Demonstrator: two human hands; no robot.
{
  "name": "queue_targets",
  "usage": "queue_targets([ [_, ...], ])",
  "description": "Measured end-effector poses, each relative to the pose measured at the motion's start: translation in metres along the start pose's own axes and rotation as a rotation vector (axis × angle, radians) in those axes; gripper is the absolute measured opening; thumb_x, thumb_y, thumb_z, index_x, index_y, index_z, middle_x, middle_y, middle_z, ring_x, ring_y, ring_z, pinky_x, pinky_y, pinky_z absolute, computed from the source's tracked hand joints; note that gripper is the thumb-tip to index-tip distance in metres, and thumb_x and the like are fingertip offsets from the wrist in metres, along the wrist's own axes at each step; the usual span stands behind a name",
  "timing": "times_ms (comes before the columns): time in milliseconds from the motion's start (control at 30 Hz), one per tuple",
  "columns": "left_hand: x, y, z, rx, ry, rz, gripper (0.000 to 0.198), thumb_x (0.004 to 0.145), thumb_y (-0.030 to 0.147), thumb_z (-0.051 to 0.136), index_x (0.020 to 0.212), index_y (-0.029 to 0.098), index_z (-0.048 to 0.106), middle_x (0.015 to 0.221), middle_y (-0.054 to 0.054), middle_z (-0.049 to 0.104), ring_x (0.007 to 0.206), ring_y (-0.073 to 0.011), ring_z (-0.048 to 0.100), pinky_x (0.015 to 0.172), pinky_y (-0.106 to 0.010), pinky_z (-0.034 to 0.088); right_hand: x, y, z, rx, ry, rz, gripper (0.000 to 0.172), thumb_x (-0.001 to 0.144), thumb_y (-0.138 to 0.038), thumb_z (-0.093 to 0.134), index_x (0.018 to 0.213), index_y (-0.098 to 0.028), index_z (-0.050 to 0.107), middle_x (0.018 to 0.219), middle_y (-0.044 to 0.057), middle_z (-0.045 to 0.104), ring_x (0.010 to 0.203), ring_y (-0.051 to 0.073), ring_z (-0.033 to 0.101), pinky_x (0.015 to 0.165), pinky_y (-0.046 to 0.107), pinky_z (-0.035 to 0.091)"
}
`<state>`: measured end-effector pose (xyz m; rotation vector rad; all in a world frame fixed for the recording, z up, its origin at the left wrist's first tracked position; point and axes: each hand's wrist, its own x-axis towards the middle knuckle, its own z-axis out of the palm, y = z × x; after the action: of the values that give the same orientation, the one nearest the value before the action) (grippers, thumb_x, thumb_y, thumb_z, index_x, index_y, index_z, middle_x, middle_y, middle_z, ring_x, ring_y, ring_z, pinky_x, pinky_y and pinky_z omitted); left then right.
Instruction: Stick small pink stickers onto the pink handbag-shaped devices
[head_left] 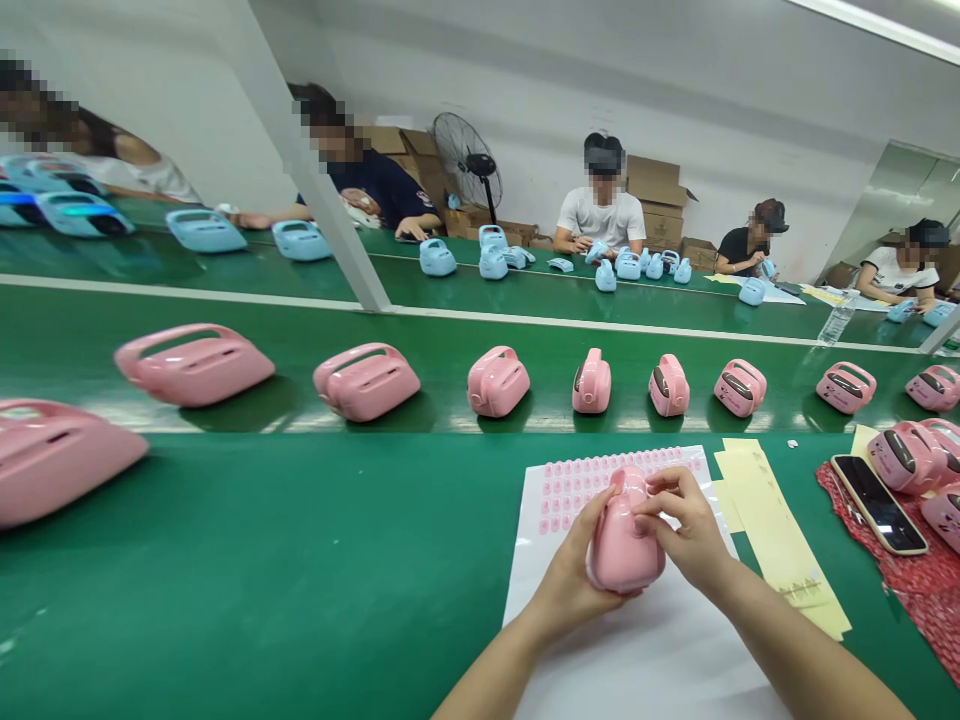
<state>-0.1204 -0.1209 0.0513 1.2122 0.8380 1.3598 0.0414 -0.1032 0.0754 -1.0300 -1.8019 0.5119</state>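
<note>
My left hand (574, 580) is wrapped round the left side and underside of a pink device (624, 545) with a handle, held above a white sheet (540, 640). The fingers of my right hand (684, 520) are pinched together against the device's upper right side; whether something small is between them is hidden. Rows of small pink stickers (555, 487) lie on the upper part of the sheet, partly covered by my hands and the device.
Pink devices (367, 382) stand in a row beyond the green table (262, 580). Right of the sheet lie yellow paper strips (776, 530), a phone (879, 503) on red wrap (926, 590), and more pink devices (907, 457). Several people sit opposite with blue devices (436, 257).
</note>
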Motion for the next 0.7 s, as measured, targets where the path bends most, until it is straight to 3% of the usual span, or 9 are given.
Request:
queue_targets([
  [167,0.001,0.000,0.000,0.017,0.039,-0.056,0.080,0.034,0.002,0.079,0.108,0.027,0.062,0.121,-0.008,0.059,0.113,-0.0329,0.051,0.097,-0.046,0.036,-0.010,0.007,0.002,-0.202,0.046,-0.195,0.020,0.082,-0.026,0.053,0.096,-0.027,0.067,0.101,0.008,0.054,0.083,0.018,0.056,0.073,0.036,0.053],
  [300,0.001,0.000,0.000,0.030,0.076,-0.105,0.080,0.030,0.004,0.081,0.105,0.025,0.064,0.119,-0.010,0.060,0.115,-0.0345,0.049,0.099,-0.047,0.034,-0.016,0.006,0.003,-0.257,0.023,-0.186,0.032,0.082,-0.028,0.052,0.113,-0.027,0.058,0.106,0.010,0.053,0.087,0.020,0.055,0.076,0.038,0.052],
  [400,0.000,-0.003,-0.002,0.045,0.040,-0.078,0.078,0.033,0.007,0.082,0.107,0.024,0.062,0.120,-0.010,0.058,0.115,-0.0344,0.048,0.098,-0.045,0.035,-0.014,0.004,0.003,-0.115,-0.023,-0.050,0.043,0.079,-0.032,0.054,0.122,-0.025,0.049,0.108,0.011,0.052,0.095,0.023,0.053,0.082,0.041,0.048],
  [533,-0.004,-0.009,-0.005,0.248,-0.154,0.024,0.079,0.047,0.016,0.078,0.120,0.025,0.050,0.128,-0.011,0.051,0.117,-0.0342,0.046,0.097,-0.049,0.035,-0.001,0.008,-0.002,0.201,-0.200,0.299,0.064,0.073,-0.044,0.059,0.129,-0.024,0.036,0.121,0.012,0.045,0.101,0.023,0.050,0.083,0.040,0.046],
  [633,-0.012,-0.012,-0.003,0.302,-0.234,0.035,0.083,0.050,0.025,0.077,0.125,0.028,0.042,0.131,-0.012,0.047,0.118,-0.0341,0.045,0.098,-0.047,0.034,0.009,0.020,-0.008,0.367,-0.301,0.459,0.060,0.073,-0.056,0.054,0.122,-0.024,0.043,0.124,0.010,0.044,0.101,0.021,0.050,0.082,0.037,0.043],
  [700,-0.018,-0.013,0.001,0.204,-0.206,-0.003,0.091,0.047,0.039,0.080,0.128,0.029,0.039,0.131,-0.012,0.047,0.118,-0.0354,0.044,0.097,-0.046,0.035,0.011,0.029,-0.013,0.448,-0.392,0.489,0.050,0.070,-0.060,0.053,0.102,-0.021,0.054,0.106,0.007,0.055,0.086,0.017,0.053,0.074,0.032,0.044],
])
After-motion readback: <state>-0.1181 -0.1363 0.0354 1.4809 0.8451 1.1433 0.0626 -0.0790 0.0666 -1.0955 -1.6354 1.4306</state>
